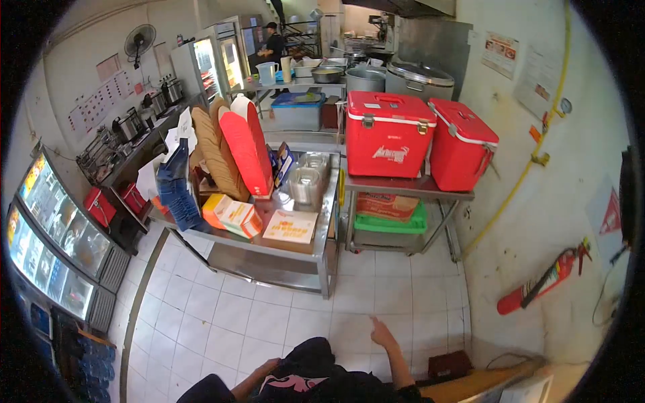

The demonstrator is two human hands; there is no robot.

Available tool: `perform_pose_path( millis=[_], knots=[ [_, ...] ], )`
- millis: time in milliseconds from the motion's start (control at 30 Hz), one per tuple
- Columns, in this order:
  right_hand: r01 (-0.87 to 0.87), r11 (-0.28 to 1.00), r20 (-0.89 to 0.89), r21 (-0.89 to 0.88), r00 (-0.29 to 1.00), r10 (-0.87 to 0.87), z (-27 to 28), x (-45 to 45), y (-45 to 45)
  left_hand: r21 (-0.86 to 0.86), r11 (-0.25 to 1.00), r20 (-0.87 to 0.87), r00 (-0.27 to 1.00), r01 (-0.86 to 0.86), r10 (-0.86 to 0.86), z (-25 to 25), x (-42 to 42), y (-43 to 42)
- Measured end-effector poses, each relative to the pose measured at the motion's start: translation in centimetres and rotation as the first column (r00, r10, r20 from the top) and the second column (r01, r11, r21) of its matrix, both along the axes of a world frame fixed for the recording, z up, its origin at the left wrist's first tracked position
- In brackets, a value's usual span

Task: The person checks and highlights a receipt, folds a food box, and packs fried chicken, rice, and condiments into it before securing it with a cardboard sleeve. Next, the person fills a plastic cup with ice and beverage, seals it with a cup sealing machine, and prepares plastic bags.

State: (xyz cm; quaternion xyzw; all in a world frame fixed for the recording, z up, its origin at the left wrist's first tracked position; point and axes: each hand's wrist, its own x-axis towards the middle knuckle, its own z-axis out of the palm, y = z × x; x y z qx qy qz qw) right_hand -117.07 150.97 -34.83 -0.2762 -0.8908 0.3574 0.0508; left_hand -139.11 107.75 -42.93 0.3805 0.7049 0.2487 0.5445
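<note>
While the right hand, empty, points at five o'clock, the left hand is beside black cloth at six. I cannot tell its grip.

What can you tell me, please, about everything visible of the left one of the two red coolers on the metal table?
The left red cooler is a boxy, hard container that looks like plastic, with a pale band under its closed lid. Two metallic-looking latches sit on the front, above white lettering. The lid carries a red handle and a small white label. It stands upright on the metal table, beside the right red cooler. Neither the left hand nor the right hand touches it.
</note>
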Motion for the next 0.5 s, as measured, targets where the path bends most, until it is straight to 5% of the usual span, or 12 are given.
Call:
perform_pose_path(
  millis=[67,100,167,300,433,500],
  knots=[
    [-0.047,0.995,-0.358,0.092,0.930,0.077,5.6,-6.2,6.5,0.198,0.976,-0.173,0.983,0.091,-0.057,2.9,-1.9,6.8],
    [-0.048,0.999,-0.291,0.016,0.955,0.051,9.5,-9.1,9.6,0.264,0.958,-0.246,0.968,0.114,-0.048,5.3,-3.1,10.7],
    [-0.060,0.997,-0.203,-0.056,0.978,0.047,14.9,-13.1,15.8,0.087,0.993,-0.107,0.990,-0.078,0.087,14.6,-4.4,21.4],
    [-0.010,1.000,-0.349,-0.015,0.937,0.004,22.9,-17.6,26.8,0.284,0.956,-0.042,0.996,-0.066,0.082,25.9,-8.6,38.2],
    [0.096,0.979,-0.442,0.180,0.897,-0.007,30.9,-17.3,38.2,0.530,0.845,-0.176,0.965,-0.073,0.193,28.0,-11.5,52.5],
    [0.191,0.947,-0.449,0.257,0.892,-0.058,34.1,-15.4,44.2,0.605,0.787,-0.341,0.933,0.124,0.115,29.1,-12.2,59.3]
  ],
)
